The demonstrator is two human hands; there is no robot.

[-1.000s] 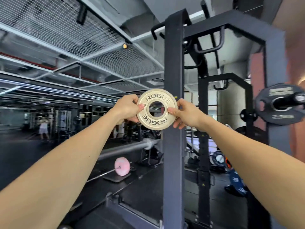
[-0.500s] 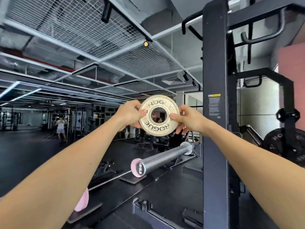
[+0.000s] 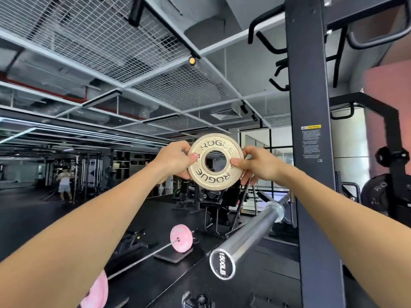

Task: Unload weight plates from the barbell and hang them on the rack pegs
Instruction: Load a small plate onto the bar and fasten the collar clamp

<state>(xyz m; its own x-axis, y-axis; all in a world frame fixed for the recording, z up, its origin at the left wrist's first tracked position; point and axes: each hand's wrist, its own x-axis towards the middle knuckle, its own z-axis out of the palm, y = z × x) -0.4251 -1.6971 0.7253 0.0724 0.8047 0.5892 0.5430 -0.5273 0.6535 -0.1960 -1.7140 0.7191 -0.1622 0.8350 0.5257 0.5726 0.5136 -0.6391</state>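
Your left hand (image 3: 172, 160) and right hand (image 3: 259, 163) pinch opposite edges of the small plate (image 3: 215, 161), thumbs on its face, above the barbell sleeve (image 3: 249, 236).

Bright daylight right, wide-angle edge distortion

Cream plate (image 3: 215, 174), pink plate (image 3: 181, 238), black upright (image 3: 311, 196)

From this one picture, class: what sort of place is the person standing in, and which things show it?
Very likely a gym's weights area: a small ROGUE plate held in both hands, a steel barbell sleeve, and a black rack upright.
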